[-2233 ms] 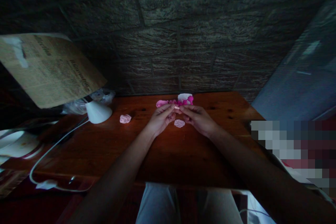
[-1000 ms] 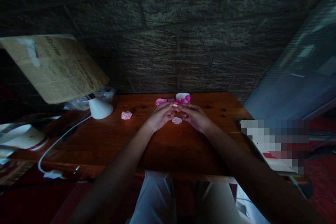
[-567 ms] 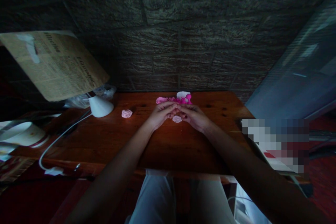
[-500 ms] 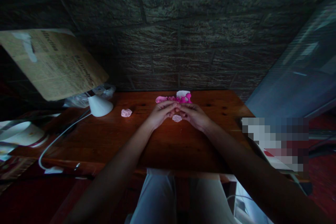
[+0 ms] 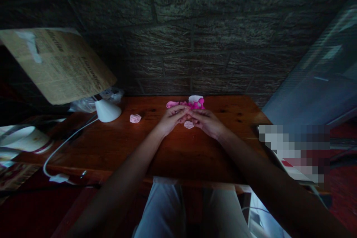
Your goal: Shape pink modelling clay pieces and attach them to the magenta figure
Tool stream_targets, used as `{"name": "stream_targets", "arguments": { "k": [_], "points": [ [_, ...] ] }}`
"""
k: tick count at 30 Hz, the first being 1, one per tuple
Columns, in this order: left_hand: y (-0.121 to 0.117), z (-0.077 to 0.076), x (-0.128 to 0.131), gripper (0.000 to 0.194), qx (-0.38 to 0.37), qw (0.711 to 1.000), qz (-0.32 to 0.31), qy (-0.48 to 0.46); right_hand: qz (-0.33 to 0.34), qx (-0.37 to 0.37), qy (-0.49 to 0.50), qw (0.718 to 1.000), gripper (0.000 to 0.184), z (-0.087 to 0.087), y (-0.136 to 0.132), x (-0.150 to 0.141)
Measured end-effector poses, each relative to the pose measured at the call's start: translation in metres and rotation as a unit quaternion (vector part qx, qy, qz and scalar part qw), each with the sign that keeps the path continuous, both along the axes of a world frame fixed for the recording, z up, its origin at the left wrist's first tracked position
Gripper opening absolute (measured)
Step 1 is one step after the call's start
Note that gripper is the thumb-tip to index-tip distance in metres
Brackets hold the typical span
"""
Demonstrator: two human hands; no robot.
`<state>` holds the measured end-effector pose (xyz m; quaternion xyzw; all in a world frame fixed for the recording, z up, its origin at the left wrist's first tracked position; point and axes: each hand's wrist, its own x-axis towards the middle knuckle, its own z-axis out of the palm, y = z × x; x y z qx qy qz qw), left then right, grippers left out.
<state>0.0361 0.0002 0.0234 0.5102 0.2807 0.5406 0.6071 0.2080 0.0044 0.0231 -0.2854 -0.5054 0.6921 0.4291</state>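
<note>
My left hand [image 5: 173, 119] and my right hand [image 5: 208, 122] meet above the wooden table [image 5: 178, 158], thumbs and fingertips pressed together. Anything between the fingertips is too small or hidden to make out. A pale pink crumpled lump [image 5: 189, 124], like soft clay, lies just below the meeting fingers. Behind them are bright pink balls [image 5: 199, 103] in a cluster, partly covered by my fingers, with a white piece [image 5: 195, 99] beside it. A flattish pink piece [image 5: 172, 104] lies behind my left hand. Further left sits another pale pink lump [image 5: 135, 118].
A lamp with a newsprint shade [image 5: 69, 67] and white base [image 5: 108, 111] stands at the left, its white cable [image 5: 65, 140] crossing the table. A white roll-like object [image 5: 26, 139] is at the far left. The brick wall [image 5: 178, 59] rises behind the table.
The camera view has shifted slightly. My hands stay together in nearly the same place, with only slight finger movement. The lumps on the table have not visibly moved.
</note>
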Motion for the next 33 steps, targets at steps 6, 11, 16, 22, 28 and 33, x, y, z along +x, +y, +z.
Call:
{"name": "stream_targets", "arguments": {
  "k": [6,11,16,22,28,33],
  "points": [
    [0.0007,-0.0026,-0.0017,0.039,-0.012,1.0,-0.017,0.0,0.009,0.001,0.01,1.0,0.039,-0.0004,-0.0001,0.0],
    [0.0006,-0.0036,-0.0041,0.035,-0.027,0.999,-0.033,0.0,0.024,-0.016,0.034,0.999,0.037,0.0006,-0.0004,0.002],
    [-0.0003,-0.001,-0.0033,0.033,-0.027,0.999,-0.023,0.003,0.036,-0.038,0.054,0.997,0.036,0.0006,-0.001,0.001],
    [0.0004,-0.0006,-0.0012,0.035,0.0,1.0,0.009,0.008,0.026,-0.045,0.049,0.997,0.036,0.0031,-0.0023,0.0002],
    [-0.0007,-0.0005,-0.0004,0.04,-0.003,0.999,0.024,0.022,0.007,-0.017,0.03,0.999,0.035,0.0031,-0.0025,0.0001],
    [-0.0019,0.003,0.001,0.042,0.015,0.999,0.013,0.041,-0.035,0.033,-0.004,0.999,0.041,-0.0005,-0.001,-0.0022]
  ]
}}
